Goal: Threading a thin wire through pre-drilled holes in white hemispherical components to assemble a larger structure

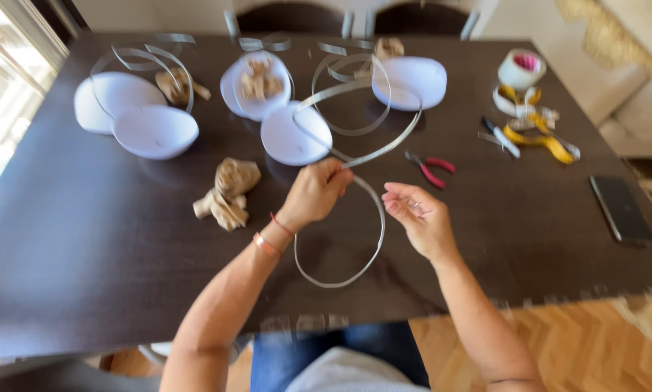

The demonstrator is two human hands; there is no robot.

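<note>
A thin metal strip (373,218) is pinched in the closed fingers of the left hand (317,190), at the point where its loop crosses over. The dark table (86,239) is taken as landmark: the loop lies flat near its front edge, hanging down from the grip toward the person, while the free tail runs away up and to the right, toward the white bowls (295,134). The right hand (419,218), fingers loosely apart, is held just beside the loop's right side, touching nothing that can be made out. Red-handled pliers (431,168) lie just beyond it.
</note>
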